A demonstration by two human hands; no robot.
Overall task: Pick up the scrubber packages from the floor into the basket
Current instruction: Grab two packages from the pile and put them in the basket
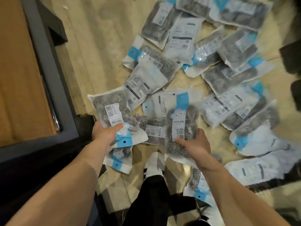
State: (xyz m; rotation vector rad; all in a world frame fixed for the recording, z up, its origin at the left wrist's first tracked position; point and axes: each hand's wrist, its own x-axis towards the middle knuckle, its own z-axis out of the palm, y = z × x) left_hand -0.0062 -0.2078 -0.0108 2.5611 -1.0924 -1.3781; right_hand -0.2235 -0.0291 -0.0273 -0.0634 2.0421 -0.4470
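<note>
While both hands are pinching slick clear-plastic steel-wool scrubber packages — left hand [104, 132] gripping one [112, 115], right hand [195, 144] gripping another [181, 128] | risk: thumb-only holds slipping | basket not showing.

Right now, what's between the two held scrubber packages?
In the head view, another clear steel-wool scrubber package with a white label lies on the floor between the left hand's package and the right hand's package.

The clear plastic scrubber packages with blue-and-white headers at the top [236, 12] are cut off by the upper edge and smeared by motion blur — their print is unreadable. A dark object at the right edge [293, 57] is too blurred to identify. The left hand [104, 133] hides its fingers behind the steel-wool packet it grips [112, 118].
</note>
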